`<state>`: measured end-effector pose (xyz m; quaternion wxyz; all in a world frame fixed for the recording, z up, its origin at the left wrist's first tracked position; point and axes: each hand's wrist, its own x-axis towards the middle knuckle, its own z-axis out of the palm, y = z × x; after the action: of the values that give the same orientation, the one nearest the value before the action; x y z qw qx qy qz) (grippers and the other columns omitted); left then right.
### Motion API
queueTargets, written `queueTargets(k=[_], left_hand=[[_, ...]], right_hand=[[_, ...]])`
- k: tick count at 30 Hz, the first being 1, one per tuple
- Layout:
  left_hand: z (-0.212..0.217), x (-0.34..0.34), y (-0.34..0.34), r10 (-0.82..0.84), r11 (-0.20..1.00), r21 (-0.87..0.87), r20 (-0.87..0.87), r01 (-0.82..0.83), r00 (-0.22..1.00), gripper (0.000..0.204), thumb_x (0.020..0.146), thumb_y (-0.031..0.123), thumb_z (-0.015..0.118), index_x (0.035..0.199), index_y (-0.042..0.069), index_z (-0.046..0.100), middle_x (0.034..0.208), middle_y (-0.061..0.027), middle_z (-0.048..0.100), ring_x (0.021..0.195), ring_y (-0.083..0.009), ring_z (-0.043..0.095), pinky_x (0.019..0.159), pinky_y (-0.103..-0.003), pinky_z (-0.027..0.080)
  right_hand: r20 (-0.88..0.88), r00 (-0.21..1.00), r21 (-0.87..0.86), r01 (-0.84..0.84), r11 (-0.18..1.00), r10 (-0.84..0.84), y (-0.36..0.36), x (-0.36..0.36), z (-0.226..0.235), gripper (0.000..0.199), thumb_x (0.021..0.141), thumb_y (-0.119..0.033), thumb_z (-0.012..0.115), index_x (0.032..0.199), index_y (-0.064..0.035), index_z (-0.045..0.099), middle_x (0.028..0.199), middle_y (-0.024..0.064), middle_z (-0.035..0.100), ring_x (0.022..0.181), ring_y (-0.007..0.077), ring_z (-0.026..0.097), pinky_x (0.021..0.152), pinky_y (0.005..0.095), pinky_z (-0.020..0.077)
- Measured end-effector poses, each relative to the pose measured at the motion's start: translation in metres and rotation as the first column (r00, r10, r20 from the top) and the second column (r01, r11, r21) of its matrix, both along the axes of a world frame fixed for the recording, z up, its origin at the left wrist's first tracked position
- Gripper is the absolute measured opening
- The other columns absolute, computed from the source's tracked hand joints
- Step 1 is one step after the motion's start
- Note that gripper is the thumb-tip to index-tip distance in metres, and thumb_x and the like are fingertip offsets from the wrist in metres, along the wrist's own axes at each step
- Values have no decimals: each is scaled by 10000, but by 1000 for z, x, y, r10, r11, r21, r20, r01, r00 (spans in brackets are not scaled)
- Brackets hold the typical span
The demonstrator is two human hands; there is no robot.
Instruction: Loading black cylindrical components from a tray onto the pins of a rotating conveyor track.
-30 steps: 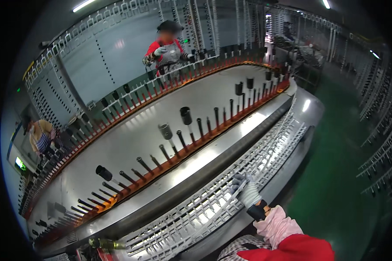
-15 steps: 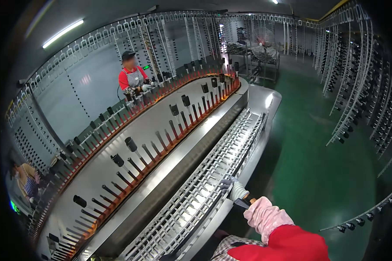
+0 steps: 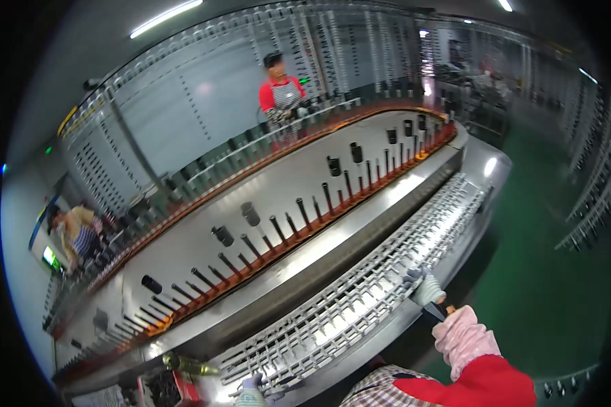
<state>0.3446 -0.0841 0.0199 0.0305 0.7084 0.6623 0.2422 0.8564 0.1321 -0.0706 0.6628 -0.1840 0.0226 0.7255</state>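
Observation:
My right hand [image 3: 428, 289], in a whitish glove with grey fingertips, is closed over the near outer edge of a long metal rack [image 3: 346, 311]. The rack is made of bars with many short prongs and lies in a stainless steel trough [image 3: 377, 332]. A dark flat piece [image 3: 434, 310] shows at the right wrist, by the pink sleeve cuff [image 3: 464, 334]. At the lower edge my left hand [image 3: 250, 396], in a similar glove, is at the rack's near end. Its fingers are blurred and partly cut off, so its grip is unclear.
Beyond the trough runs an oval conveyor [image 3: 299, 247] with upright dark spindles, some with black cups, along an orange-lit track. A yellow-green bottle [image 3: 189, 364] lies near a red box [image 3: 170, 390]. Two people [image 3: 283, 95] work across. Hanging racks [image 3: 601, 210] line the right.
The view has swung left, shifting the scene rightward. My left hand, the bottle and the red box now show at the lower edge. My right hand stays at the rack's edge.

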Motion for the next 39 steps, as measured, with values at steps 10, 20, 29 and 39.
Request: queueTargets(k=[10,20,29,39], left_hand=[[-59,-49,45,-110,907,-398,86,136,990,584,681,367,750,1159,82,573,1091,-155,609,1017,-307,577,875,-395,454],[18,-101,234,-38,999,15,677,38,735,409,865,213,614,1219,46,493,965,-48,611,788,-159,582,728,-280,482],[-28,-138,436,198,934,-70,918,-349,344,471,883,269,566,1294,141,377,935,-74,552,554,-175,501,456,-307,425],[52,-169,400,221,752,89,900,-654,376,226,885,305,556,976,106,614,760,-3,605,413,-82,437,353,-212,293]], right_hand=[[478,878,-149,116,982,-31,10,-39,-42,660,882,-564,390,1143,39,460,810,195,611,620,270,570,551,364,484],[382,-800,776,6,631,-463,42,-63,97,374,832,-110,590,1182,-17,501,969,79,583,897,171,551,800,281,450],[872,-193,403,-236,884,-449,308,-196,110,469,882,-234,537,1279,-18,412,1215,227,519,1121,339,512,915,349,419],[820,227,493,189,849,-526,335,-132,115,189,818,-165,679,932,-40,596,783,4,591,664,90,520,592,251,430]])
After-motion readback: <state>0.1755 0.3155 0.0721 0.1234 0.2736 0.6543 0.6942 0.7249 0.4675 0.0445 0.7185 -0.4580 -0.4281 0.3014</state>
